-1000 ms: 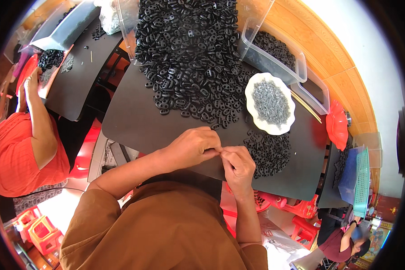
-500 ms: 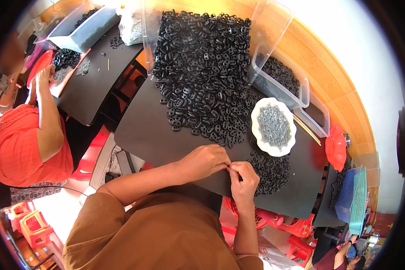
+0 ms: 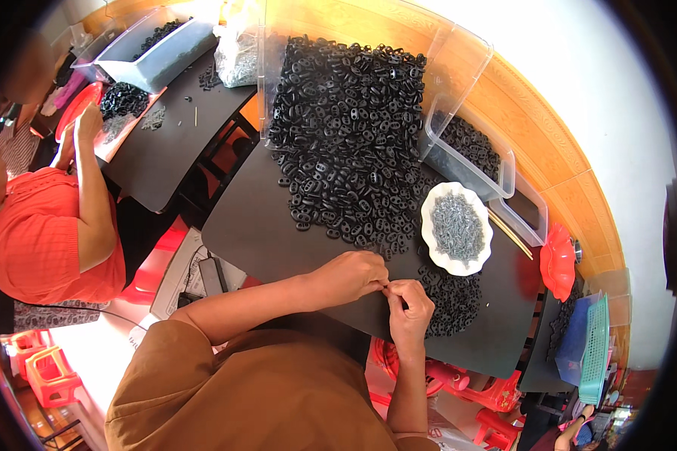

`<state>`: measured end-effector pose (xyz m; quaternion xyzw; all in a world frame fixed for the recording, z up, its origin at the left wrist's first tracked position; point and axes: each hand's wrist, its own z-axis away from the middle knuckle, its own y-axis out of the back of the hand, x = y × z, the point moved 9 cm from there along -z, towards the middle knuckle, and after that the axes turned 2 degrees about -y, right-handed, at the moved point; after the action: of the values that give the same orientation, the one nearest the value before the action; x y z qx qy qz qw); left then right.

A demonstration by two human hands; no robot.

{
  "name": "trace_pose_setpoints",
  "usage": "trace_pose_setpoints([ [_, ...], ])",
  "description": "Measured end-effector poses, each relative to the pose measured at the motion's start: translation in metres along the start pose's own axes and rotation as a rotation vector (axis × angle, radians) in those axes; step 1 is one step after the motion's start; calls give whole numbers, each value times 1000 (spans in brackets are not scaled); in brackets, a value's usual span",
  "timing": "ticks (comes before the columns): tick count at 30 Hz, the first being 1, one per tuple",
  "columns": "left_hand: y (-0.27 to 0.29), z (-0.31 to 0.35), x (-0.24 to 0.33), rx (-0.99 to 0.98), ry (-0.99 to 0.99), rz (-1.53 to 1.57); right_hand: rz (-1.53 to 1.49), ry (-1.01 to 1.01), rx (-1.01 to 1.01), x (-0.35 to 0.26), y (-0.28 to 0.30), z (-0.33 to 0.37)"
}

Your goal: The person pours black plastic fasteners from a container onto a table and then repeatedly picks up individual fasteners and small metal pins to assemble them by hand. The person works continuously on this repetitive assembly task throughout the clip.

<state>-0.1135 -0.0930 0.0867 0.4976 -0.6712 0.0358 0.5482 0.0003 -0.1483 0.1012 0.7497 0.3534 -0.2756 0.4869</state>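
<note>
The left hand [image 3: 347, 278] and right hand [image 3: 412, 308] meet beside small black pieces [image 3: 459, 302]. Both grips pinch closed, contents indiscernible.

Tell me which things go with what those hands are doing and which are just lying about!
Probably in the job:
big heap of black, two-holed ovals
scalloped white bowl of small clear-grey pieces
pile of small black pieces, beside the right grip

Probably just lying about:
thin, pale, wooden-looking sticks
wavy-edged red dish
green plastic-looking basket
</note>
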Motion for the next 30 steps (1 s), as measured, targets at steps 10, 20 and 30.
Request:
trace_pose_setpoints([
  [10, 1, -2, 1, 0, 2, 2, 55, 65, 15, -3, 1, -1],
  [20, 0, -8, 5, -48, 29, 24, 64, 38, 29, 0, 3, 3],
  [30, 0, -7, 0, -52, 64, 11, 36, -19, 23, 6, 4, 3],
])
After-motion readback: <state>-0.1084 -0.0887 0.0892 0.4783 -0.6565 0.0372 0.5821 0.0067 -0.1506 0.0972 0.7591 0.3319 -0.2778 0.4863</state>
